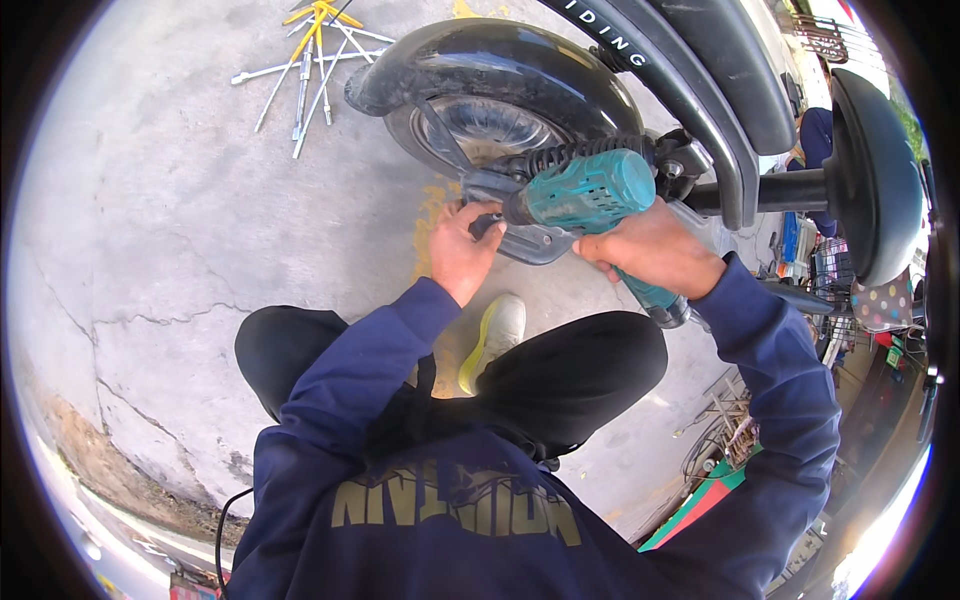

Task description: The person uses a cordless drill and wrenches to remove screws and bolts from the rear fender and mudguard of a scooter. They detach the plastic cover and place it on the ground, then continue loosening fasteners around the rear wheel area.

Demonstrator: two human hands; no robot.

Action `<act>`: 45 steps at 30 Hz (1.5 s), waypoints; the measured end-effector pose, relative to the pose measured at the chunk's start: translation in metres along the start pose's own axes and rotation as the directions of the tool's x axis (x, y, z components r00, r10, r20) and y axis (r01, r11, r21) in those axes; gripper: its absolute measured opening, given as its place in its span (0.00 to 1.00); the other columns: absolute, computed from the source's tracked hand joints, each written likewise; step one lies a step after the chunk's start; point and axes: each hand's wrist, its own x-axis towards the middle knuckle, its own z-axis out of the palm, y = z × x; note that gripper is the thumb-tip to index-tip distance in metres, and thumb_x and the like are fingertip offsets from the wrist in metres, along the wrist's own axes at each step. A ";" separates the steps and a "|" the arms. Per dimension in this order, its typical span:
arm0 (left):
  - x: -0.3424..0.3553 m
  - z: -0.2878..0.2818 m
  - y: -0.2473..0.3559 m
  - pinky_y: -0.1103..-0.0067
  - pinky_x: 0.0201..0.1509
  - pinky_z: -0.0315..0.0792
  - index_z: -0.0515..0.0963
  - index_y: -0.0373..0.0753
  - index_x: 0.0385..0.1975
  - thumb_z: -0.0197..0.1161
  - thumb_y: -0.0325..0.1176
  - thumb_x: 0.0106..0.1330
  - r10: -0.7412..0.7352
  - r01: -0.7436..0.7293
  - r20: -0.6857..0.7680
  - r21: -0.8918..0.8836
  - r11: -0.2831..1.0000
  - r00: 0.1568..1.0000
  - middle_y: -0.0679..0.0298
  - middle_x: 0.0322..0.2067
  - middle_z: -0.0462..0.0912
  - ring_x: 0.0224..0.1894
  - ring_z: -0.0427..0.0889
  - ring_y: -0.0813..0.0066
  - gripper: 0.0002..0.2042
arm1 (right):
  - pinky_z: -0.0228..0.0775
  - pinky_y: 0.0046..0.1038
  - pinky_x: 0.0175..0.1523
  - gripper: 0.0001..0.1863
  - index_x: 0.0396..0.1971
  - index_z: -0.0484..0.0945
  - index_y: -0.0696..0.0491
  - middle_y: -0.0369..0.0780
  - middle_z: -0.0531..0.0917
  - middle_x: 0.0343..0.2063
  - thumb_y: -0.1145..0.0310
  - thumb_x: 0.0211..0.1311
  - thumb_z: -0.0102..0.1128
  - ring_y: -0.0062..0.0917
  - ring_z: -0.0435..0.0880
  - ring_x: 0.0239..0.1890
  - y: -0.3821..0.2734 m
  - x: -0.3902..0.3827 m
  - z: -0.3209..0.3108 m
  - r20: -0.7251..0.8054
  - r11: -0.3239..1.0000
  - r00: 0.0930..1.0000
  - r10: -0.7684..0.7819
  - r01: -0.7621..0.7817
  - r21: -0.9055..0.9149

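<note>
My right hand [655, 250] is wrapped round the grip of a teal power drill [590, 190], whose nose points left toward the rear wheel [490, 130] of a black electric scooter. Close by the drill's nose is my left hand [463, 252], thumb and forefinger curled together at the edge of a dark plate [535, 245] below the wheel. Whatever those fingers hold is too small to make out. A black spring shock absorber [580, 155] runs just behind the drill, and a glossy black mudguard [510, 60] curves over the wheel.
Several metal wrenches with a yellow piece [318, 60] lie on the cracked concrete at the far left. The scooter's black frame tube [690, 90] and round seat [875, 180] rise at the right. Baskets, cords and other clutter line the right side. My shoe [495, 340] stands below the plate.
</note>
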 end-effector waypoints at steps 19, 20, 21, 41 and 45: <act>0.006 0.008 -0.011 0.86 0.32 0.69 0.84 0.32 0.40 0.70 0.22 0.63 -0.142 0.148 0.042 -0.297 0.943 0.989 0.70 0.34 0.76 0.30 0.72 0.88 0.07 | 0.71 0.24 0.29 0.13 0.41 0.79 0.57 0.35 0.80 0.25 0.68 0.61 0.70 0.18 0.76 0.20 0.092 -0.049 -0.008 -0.090 0.941 0.996 -0.023 0.052 0.335; 0.005 0.007 -0.009 0.86 0.32 0.69 0.84 0.32 0.40 0.69 0.22 0.63 -0.157 0.161 0.037 -0.266 0.950 0.987 0.70 0.34 0.76 0.30 0.73 0.88 0.07 | 0.71 0.25 0.29 0.14 0.41 0.79 0.58 0.35 0.80 0.24 0.68 0.60 0.70 0.18 0.76 0.20 0.095 -0.047 -0.004 -0.091 0.933 0.996 -0.009 0.042 0.358; 0.006 0.007 -0.007 0.86 0.32 0.70 0.84 0.32 0.41 0.69 0.21 0.63 -0.167 0.172 0.040 -0.268 0.948 0.985 0.70 0.35 0.76 0.30 0.73 0.88 0.08 | 0.72 0.26 0.29 0.14 0.40 0.79 0.58 0.36 0.80 0.22 0.67 0.60 0.70 0.19 0.77 0.20 0.097 -0.045 -0.002 -0.093 0.924 0.996 0.004 0.032 0.381; 0.005 0.003 0.005 0.85 0.30 0.77 0.85 0.36 0.43 0.69 0.25 0.65 -0.197 0.216 0.097 -0.278 0.936 0.976 0.69 0.38 0.72 0.32 0.77 0.86 0.09 | 0.72 0.25 0.28 0.13 0.38 0.79 0.57 0.37 0.80 0.23 0.68 0.58 0.70 0.21 0.79 0.19 0.108 -0.034 -0.013 -0.027 0.887 0.998 0.061 -0.041 0.461; 0.005 0.002 0.008 0.84 0.30 0.77 0.85 0.36 0.43 0.69 0.26 0.65 -0.237 0.260 0.112 -0.288 0.922 0.965 0.69 0.39 0.73 0.32 0.77 0.86 0.09 | 0.72 0.25 0.28 0.11 0.37 0.80 0.56 0.37 0.80 0.23 0.68 0.58 0.70 0.22 0.80 0.20 0.124 -0.027 -0.017 0.029 0.819 0.993 0.113 -0.110 0.563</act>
